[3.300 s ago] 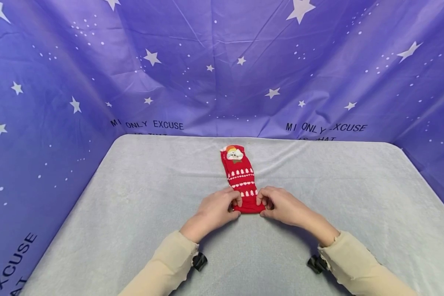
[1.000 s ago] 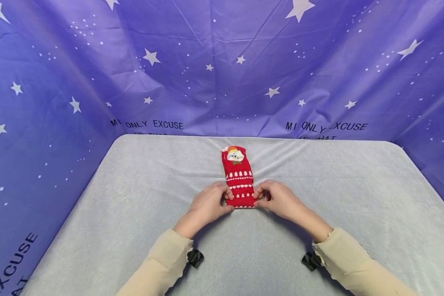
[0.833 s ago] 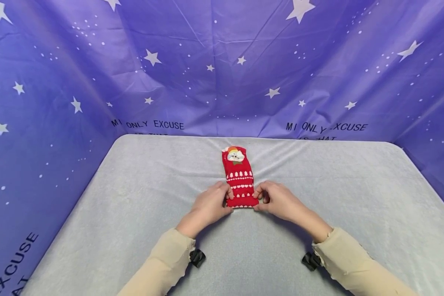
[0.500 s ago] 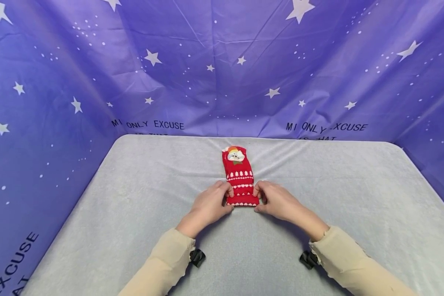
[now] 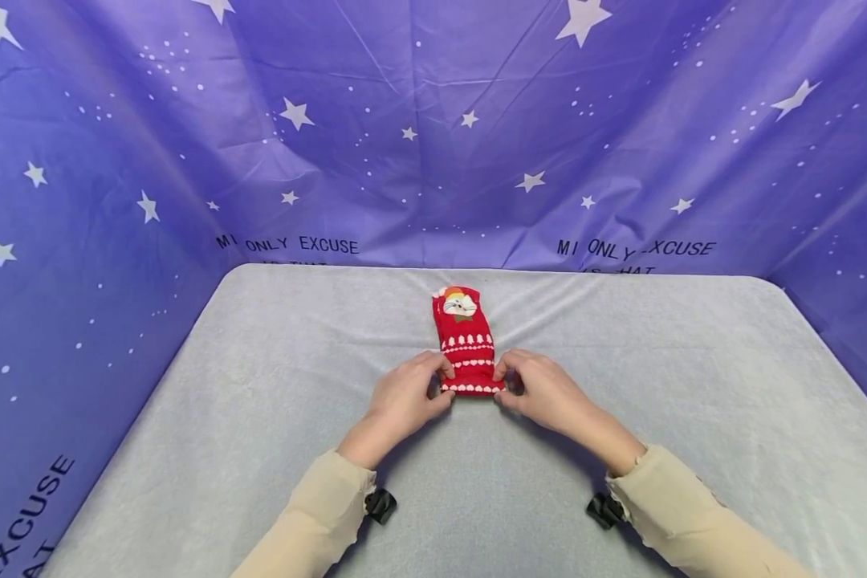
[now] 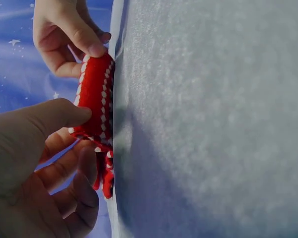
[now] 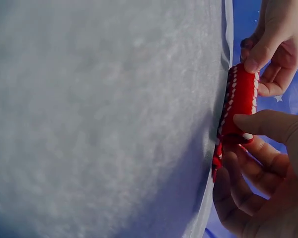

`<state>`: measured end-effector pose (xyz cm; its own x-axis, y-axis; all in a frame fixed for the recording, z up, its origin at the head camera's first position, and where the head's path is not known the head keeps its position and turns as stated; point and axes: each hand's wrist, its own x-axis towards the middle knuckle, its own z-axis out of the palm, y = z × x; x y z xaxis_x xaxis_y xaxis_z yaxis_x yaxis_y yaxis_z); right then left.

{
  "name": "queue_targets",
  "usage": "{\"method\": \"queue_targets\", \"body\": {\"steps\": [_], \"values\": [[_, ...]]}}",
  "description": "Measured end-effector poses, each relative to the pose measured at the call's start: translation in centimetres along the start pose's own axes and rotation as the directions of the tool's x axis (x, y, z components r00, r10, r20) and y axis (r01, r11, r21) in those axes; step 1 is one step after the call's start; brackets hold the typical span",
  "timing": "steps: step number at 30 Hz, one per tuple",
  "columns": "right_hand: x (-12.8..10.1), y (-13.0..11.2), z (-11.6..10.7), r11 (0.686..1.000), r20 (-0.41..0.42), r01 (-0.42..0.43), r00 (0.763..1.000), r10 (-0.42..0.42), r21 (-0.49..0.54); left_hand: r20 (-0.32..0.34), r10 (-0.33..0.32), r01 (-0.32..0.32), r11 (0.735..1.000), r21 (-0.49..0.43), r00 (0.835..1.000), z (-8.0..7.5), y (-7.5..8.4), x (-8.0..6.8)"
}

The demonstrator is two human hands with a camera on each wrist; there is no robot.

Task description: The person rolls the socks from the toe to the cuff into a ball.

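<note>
Roll (image 5: 473, 389) farther forward, red sock (image 5: 466, 329) lengthwise away, cat face (image 5: 459, 306) farthest, fingers (image 6: 74, 115) pinching roll

red patterned sock (image 5: 466, 329), near end rolled up

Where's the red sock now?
Head view: just right of centre, the red sock lies on the grey table, its near end between the left hand and right hand.
</note>
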<state>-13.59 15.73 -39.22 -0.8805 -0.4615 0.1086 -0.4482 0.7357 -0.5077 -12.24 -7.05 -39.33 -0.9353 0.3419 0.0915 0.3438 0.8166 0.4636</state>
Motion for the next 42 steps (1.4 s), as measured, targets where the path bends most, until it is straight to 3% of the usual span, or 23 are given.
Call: {"method": "queue_targets", "body": {"steps": [9,17,24,32,42], "values": [[-0.6,-0.8,-0.6,0.998,0.018,0.035,0.999,-0.036,0.053,-0.012,0.039,-0.039,0.995,-0.095,0.999,-0.8,-0.9,-0.8],[-0.8,-1.2,-0.7,0.992,0.091,0.049,0.994,-0.06,0.121,0.047,0.043,-0.036,0.991,-0.132,0.998,-1.2,-1.4,-1.5],[-1.1,-1.3,-0.9,0.981,0.199,-0.026,0.98,-0.014,0.194,0.117,0.041,-0.015,0.977,-0.211,0.992,-1.4,-1.6,-1.7],[-0.7,-0.7,-0.5,0.958,0.236,-0.093,0.971,0.028,0.272,0.144,-0.044,0.081,0.962,-0.262,0.989,-1.0,-1.7,-1.3],[-0.1,-0.3,-0.3,0.935,0.249,-0.17,0.964,0.093,0.31,0.165,-0.157,0.189,0.961,-0.202,0.974,-1.1,-1.3,-0.9]]}}
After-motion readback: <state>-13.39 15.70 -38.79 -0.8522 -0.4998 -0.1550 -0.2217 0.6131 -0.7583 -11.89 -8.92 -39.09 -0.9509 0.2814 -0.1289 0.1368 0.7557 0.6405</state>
